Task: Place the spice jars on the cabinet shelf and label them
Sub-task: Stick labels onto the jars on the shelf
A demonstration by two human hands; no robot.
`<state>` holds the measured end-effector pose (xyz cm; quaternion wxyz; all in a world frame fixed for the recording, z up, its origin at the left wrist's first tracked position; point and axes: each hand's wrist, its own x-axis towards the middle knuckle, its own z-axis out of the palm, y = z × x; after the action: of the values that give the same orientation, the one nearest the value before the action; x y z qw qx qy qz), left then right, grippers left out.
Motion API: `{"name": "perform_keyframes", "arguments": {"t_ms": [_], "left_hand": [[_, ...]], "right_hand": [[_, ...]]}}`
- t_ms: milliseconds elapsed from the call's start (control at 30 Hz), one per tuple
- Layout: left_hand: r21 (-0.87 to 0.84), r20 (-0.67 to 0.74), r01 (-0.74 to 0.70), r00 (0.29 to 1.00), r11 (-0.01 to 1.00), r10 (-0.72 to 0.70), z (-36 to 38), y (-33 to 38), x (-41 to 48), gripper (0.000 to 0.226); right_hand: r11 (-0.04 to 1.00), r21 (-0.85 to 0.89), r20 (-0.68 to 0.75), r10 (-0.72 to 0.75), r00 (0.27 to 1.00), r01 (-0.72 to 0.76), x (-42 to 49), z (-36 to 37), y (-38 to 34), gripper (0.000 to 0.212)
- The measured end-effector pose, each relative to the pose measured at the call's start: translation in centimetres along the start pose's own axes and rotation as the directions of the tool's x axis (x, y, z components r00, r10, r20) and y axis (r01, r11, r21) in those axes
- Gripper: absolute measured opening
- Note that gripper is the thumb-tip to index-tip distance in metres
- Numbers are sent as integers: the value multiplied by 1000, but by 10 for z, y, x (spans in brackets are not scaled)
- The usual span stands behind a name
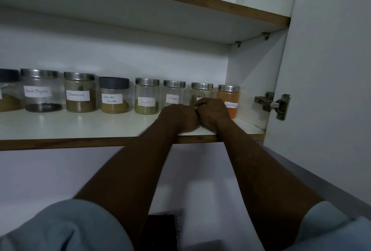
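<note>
Left grip [179, 116] and right grip [211, 110] curl knuckle to knuckle at the jar [201, 90] beside the Cloves jar [173, 94] on the shelf [80, 125]; can't tell what they're holding.

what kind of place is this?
Probably a home kitchen: an open wall cabinet with a hinged door, and a row of hand-labelled spice jars (cinnamon, fennel, cloves) on its shelf.

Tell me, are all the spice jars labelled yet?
Nearly. Eight jars stand on the shelf. Black Pepper, Cinnamon, Coriander Powder, Fennel, Cloves and the orange jar show labels. The left hand and right hand are at the label of the jar beside Cloves. The far-left jar is cut off, so unclear.
</note>
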<state>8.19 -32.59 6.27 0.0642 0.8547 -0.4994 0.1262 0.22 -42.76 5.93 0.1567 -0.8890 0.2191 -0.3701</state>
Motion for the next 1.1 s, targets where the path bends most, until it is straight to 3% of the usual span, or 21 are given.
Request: {"name": "perform_keyframes", "arguments": {"t_ms": [200,400,567,700,800,1100], "left_hand": [[-17,11,27,1000,999,-27,0,0,1,55],[-24,20,34,999,999,-34,0,-1,3,55],[-28,-18,39,999,999,-40,-1,1,0,48],[-42,-38,40,998,998,-41,-2,0,-3,49],[-43,-37,12,999,999,-14,-2,0,-4,48],[-48,-31,31,999,998,-32,-2,1,-3,50]], "right_hand": [[984,-162,99,-58,993,74,0,-1,-2,33],[996,-87,57,-29,998,34,-3,0,-2,31],[970,150,-135,213,968,-192,-4,-4,6,31],[915,45,-251,400,882,-402,-8,-18,18,39],[890,-1,-182,449,875,-456,-6,-24,27,38],[926,-55,-7,375,927,-375,5,-23,31,47]]}}
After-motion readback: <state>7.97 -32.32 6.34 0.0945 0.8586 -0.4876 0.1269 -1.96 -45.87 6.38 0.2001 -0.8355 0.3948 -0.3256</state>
